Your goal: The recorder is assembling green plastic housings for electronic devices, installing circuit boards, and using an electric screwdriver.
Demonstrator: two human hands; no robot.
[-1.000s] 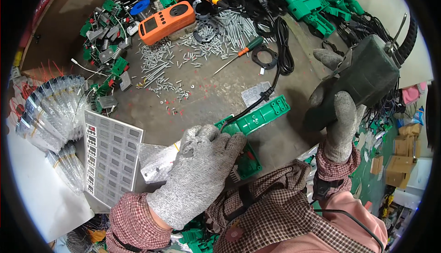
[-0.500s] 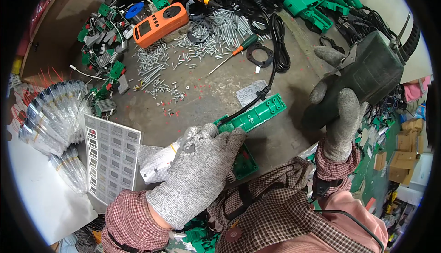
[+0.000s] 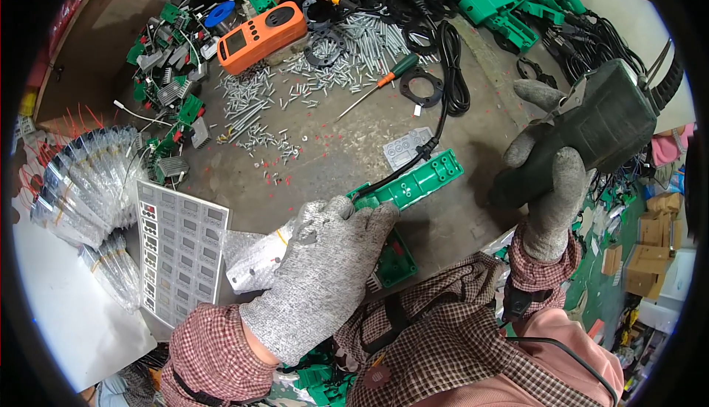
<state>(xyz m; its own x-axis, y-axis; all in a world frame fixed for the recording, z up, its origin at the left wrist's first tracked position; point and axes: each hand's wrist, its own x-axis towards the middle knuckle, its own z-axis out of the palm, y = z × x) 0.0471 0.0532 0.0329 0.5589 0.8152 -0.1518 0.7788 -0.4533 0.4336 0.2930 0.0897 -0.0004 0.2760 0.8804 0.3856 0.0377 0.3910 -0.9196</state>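
Green housing (image 3: 417,182) pinned under flat left hand (image 3: 325,274).

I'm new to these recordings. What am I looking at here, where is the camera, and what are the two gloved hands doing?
There is no machine: a person works with both hands in grey knit gloves. The camera sits on their head and looks down, so straight edges bend.

The left hand presses on a long green plastic housing with a black cable. The right hand grips a dark power tool.

On the bench lie loose screws, a screwdriver, an orange meter and a sheet of small labels.
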